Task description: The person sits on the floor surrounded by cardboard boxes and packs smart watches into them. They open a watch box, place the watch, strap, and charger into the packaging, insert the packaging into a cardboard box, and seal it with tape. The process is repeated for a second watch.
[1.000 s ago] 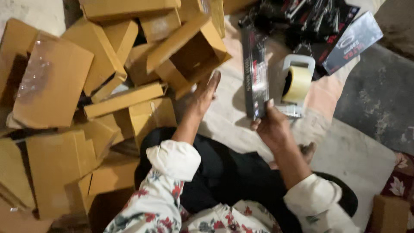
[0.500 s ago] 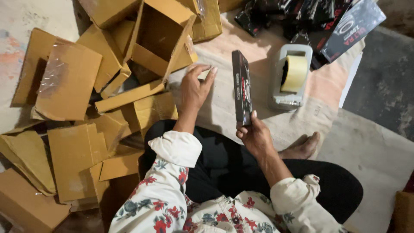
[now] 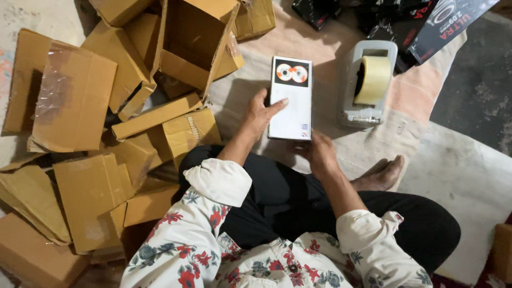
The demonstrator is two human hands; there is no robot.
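Pale cloth (image 3: 426, 154) covers the floor where the person sits cross-legged, and a flat white box (image 3: 290, 98) lies on it just ahead of both hands. Left hand (image 3: 260, 113) rests against the box's left long edge, thumb laid over the face and fingers curled around the side, so it grips the box lightly. Right hand (image 3: 319, 152) is at the near short end; its fingers seem tucked at that edge, though whether they are closed on it cannot be told. To handle the slim box well, I judge both hands should keep to the edges and lift it level, as thin card creases easily. It looks smooth and slightly glossy, with sharp corners and a dark band bearing two small discs at the far end. Beyond the right hand stands a grey plastic tape dispenser (image 3: 368, 109) with a yellowish roll. Left of the left hand spreads a heap of brown cardboard boxes (image 3: 85, 106), matte and dented, one open box (image 3: 194, 40) gaping upward. Glossy black packets (image 3: 421, 24) lie farther off.
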